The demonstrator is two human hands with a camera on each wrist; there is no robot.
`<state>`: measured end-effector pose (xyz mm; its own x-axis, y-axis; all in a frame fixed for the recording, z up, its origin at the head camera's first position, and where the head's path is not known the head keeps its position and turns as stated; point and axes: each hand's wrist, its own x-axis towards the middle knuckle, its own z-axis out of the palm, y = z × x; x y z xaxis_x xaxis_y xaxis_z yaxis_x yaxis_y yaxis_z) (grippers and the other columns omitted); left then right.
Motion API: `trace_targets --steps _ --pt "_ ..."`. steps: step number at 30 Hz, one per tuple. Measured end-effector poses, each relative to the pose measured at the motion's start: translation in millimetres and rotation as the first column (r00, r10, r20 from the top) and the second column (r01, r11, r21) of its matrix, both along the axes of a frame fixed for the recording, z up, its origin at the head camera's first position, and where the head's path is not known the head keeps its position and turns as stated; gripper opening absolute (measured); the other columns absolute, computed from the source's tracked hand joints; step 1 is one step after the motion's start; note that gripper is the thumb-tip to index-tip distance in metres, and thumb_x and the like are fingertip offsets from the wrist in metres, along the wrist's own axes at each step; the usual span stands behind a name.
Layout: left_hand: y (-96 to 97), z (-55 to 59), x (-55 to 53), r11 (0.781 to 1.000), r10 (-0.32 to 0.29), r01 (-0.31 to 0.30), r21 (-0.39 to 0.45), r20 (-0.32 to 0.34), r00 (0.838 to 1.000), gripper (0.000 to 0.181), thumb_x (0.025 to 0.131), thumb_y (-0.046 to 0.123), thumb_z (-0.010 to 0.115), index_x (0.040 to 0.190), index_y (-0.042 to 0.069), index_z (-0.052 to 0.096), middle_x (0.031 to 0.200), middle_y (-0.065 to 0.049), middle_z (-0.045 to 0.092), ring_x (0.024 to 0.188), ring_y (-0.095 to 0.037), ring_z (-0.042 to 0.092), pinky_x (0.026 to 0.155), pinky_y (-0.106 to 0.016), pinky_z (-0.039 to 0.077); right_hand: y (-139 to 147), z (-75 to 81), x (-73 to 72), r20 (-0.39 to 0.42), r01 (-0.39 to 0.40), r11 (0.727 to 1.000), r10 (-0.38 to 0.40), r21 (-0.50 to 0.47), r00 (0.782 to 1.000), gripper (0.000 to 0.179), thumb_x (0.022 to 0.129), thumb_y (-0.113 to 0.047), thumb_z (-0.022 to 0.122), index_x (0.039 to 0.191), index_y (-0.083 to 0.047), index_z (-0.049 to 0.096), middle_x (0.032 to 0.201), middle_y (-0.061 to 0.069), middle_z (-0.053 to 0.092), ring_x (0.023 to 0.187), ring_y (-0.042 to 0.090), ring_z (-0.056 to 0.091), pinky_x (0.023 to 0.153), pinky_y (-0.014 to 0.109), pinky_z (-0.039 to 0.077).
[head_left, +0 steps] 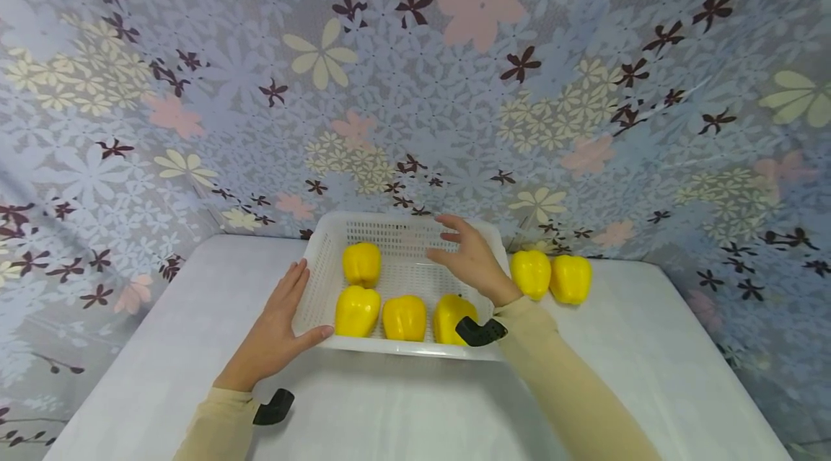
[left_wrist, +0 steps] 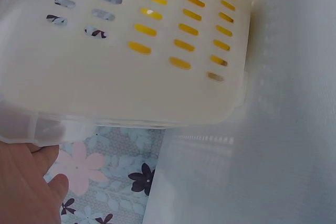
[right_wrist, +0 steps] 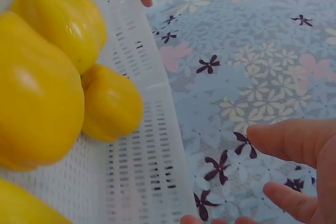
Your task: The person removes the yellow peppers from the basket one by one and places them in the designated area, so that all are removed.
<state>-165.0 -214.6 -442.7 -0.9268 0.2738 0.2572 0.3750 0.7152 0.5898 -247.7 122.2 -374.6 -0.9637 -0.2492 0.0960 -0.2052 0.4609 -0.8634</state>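
Observation:
A white perforated plastic basket stands on the table, with several yellow bell peppers inside along its near side and left end. My left hand rests against the basket's left end, fingers extended along the wall and thumb at the near rim corner. In the left wrist view, part of that hand shows beside the basket's rim. Over the far right part of the basket, my right hand hovers with spread, slightly bent fingers and holds nothing. The right wrist view shows its thumb apart from the peppers.
Two more yellow bell peppers, a nearer-basket one and an outer one, sit on the white tabletop just right of the basket. A flowered cloth hangs close behind the basket.

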Motion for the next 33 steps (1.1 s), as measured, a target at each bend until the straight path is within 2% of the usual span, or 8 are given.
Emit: trace_targets --steps 5,8,16,33 --pt "-0.9 -2.0 -0.5 1.000 0.001 -0.001 0.006 -0.002 1.000 0.104 0.086 0.046 0.076 0.158 -0.003 0.020 0.168 -0.013 0.009 0.153 -0.037 0.008 0.115 -0.067 0.019 -14.3 -3.9 -5.6 0.091 -0.009 0.999 0.014 -0.046 0.996 0.068 0.093 -0.018 0.072 0.153 -0.013 0.040 0.158 0.017 0.036 0.138 0.039 0.043 0.103 0.053 0.048" --pt "-0.5 -2.4 -0.3 1.000 0.002 -0.002 0.004 0.002 1.000 0.104 0.086 0.047 0.076 0.159 -0.002 0.019 0.168 -0.013 0.009 0.153 -0.037 0.008 0.115 -0.067 0.019 -22.7 -5.8 -7.1 0.118 -0.012 0.998 0.019 -0.060 0.993 0.067 0.093 -0.019 0.072 0.152 -0.012 0.041 0.158 0.018 0.035 0.138 0.039 0.043 0.103 0.052 0.048" --pt "0.7 -0.7 1.4 1.000 0.007 -0.007 0.001 0.003 1.000 0.104 0.085 0.046 0.076 0.158 -0.003 0.020 0.168 -0.016 0.010 0.153 -0.038 0.009 0.115 -0.067 0.020 -41.4 -9.7 -10.2 0.156 -0.035 0.998 0.044 -0.054 0.987 0.070 0.092 -0.020 0.074 0.152 -0.010 0.041 0.157 0.021 0.035 0.138 0.042 0.042 0.105 0.053 0.046" --pt "0.9 -1.1 2.4 1.000 0.006 -0.007 0.001 0.014 1.000 0.103 0.087 0.044 0.075 0.160 0.001 0.017 0.169 -0.012 0.007 0.153 -0.038 0.008 0.115 -0.069 0.019 -74.4 -22.5 -25.5 0.208 -0.064 0.997 0.073 -0.047 0.975 0.075 0.089 -0.021 0.076 0.152 -0.007 0.039 0.155 0.022 0.038 0.138 0.041 0.041 0.106 0.054 0.044"
